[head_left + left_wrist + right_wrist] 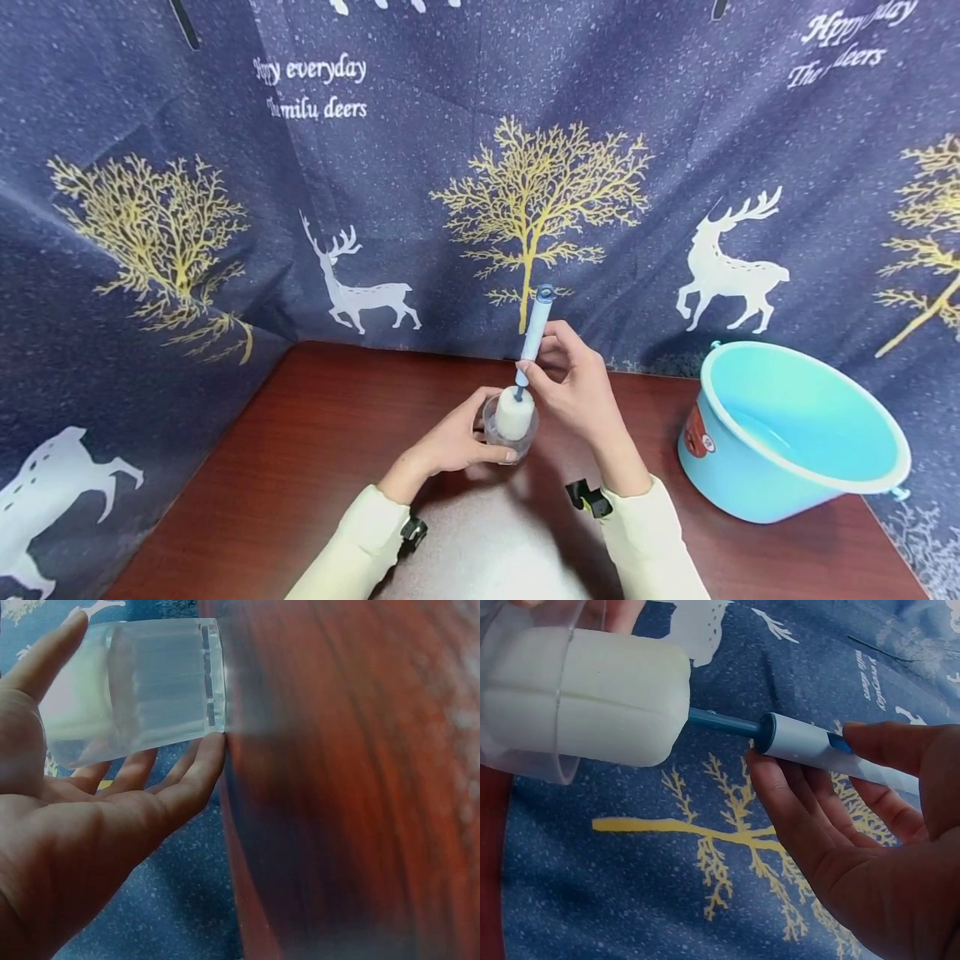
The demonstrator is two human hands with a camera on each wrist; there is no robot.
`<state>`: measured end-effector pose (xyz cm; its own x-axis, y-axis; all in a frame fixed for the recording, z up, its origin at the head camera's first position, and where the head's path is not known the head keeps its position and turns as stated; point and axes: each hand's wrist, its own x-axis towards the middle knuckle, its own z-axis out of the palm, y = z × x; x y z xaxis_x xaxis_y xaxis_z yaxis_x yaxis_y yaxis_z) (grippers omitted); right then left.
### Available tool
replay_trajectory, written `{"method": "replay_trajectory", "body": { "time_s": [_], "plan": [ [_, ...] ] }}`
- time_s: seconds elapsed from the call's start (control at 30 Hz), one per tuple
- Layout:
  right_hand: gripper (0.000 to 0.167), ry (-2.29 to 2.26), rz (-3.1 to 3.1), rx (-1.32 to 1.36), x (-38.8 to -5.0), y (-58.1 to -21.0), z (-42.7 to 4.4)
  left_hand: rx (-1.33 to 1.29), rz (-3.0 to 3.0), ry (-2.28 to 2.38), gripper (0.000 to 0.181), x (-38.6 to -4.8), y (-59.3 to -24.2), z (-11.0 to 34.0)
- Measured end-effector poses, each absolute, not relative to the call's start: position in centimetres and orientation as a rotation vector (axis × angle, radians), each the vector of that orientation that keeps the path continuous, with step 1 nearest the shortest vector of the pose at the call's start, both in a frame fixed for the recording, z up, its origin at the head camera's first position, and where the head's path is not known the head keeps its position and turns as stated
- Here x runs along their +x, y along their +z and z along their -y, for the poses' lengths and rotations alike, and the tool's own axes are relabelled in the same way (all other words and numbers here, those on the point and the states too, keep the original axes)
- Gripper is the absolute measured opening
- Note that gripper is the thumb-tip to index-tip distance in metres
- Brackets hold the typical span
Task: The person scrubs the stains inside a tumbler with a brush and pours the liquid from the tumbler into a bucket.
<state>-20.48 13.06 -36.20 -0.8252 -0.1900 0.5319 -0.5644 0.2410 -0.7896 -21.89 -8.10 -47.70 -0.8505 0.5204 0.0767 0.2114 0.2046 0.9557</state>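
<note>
A clear cup [504,447] [161,682] stands on the table, with my left hand [457,435] [112,810] curled round its side, thumb and fingers on opposite sides. A white cylindrical sponge head [514,414] [592,697] sits partly inside the cup, its top above the rim. From it a thin blue stem [724,722] leads up into a pale blue handle [536,329] [802,741], tilted slightly right. The lower part of that handle is pinched between thumb and fingers of my right hand [573,383] [862,817].
A light blue bucket [757,467] stands at the right of the brown table [300,467]. Behind the table hangs a dark blue cloth [420,208] printed with deer and golden trees. Black straps with small devices are on both wrists.
</note>
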Motion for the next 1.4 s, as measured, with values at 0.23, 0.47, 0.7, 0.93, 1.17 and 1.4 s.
{"method": "replay_trajectory", "body": {
  "time_s": [0.23, 0.47, 0.7, 0.93, 1.17, 1.4],
  "plan": [
    [0.032, 1.617, 2.22, 0.674, -20.6, -36.4, -12.9, 0.695, -2.22, 1.691, 0.083, -21.9, -47.8, 8.2],
    [0.03, 1.614, 2.235, 0.684, -21.0, -36.9, -12.9, 0.707, -2.212, 1.696, 0.083, -21.9, -47.6, 8.1],
    [0.031, 1.576, 2.281, 0.682, -20.9, -37.0, -12.8, 0.707, -2.221, 1.685, 0.082, -21.7, -47.5, 8.2],
    [0.03, 1.585, 2.289, 0.698, -21.1, -37.2, -12.7, 0.713, -2.225, 1.688, 0.082, -21.8, -47.5, 8.1],
    [0.03, 1.58, 2.289, 0.733, -21.1, -37.3, -12.7, 0.728, -2.218, 1.69, 0.082, -21.9, -47.6, 8.1],
    [0.031, 1.458, 2.35, 0.761, -21.3, -37.6, -12.7, 0.723, -2.213, 1.684, 0.082, -22.0, -47.6, 8.2]
  ]
}}
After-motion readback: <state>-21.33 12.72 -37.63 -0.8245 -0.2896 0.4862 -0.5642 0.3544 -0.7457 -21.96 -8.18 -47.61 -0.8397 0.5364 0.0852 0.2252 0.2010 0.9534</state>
